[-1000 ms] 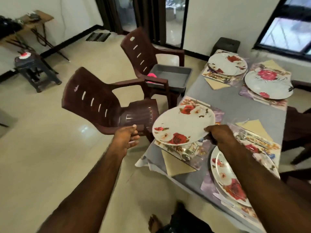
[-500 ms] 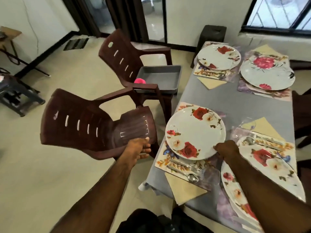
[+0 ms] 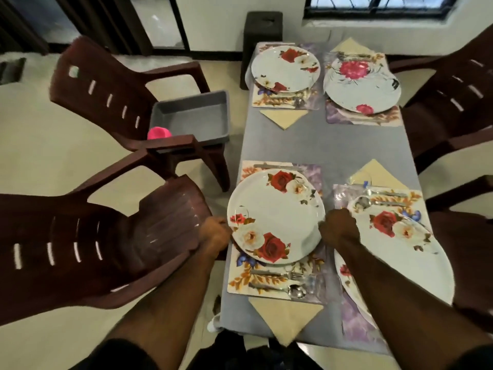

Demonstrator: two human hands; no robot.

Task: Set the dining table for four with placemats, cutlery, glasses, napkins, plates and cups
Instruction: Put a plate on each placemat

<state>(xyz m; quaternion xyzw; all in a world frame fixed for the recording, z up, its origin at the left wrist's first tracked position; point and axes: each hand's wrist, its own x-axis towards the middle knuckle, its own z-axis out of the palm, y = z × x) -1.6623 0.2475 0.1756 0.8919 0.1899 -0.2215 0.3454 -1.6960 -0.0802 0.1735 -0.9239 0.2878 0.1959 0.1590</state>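
Observation:
A white plate with red roses (image 3: 274, 217) lies on the near-left floral placemat (image 3: 240, 281). My left hand (image 3: 214, 233) grips its left rim and my right hand (image 3: 337, 229) grips its right rim. A fork and spoon (image 3: 282, 283) and a clear glass (image 3: 317, 283) lie on the mat's near side, with a beige napkin (image 3: 286, 316) below. Another rose plate (image 3: 400, 252) covers the near-right mat, beside cutlery (image 3: 378, 198). Two more plates (image 3: 285, 68) (image 3: 361, 84) sit on the far mats.
The grey tablecloth (image 3: 320, 145) covers a narrow table. Brown plastic chairs stand at the left (image 3: 93, 241) (image 3: 112, 94) and right (image 3: 453, 102). A grey tray (image 3: 192, 116) and a pink cup (image 3: 159, 133) rest on the far left chair. A dark stool (image 3: 262, 25) stands beyond the table.
My right hand has lowered the rose plate onto the near-left placemat. My left hand has left the chair seat and taken the plate's left rim. The view has swung over the table.

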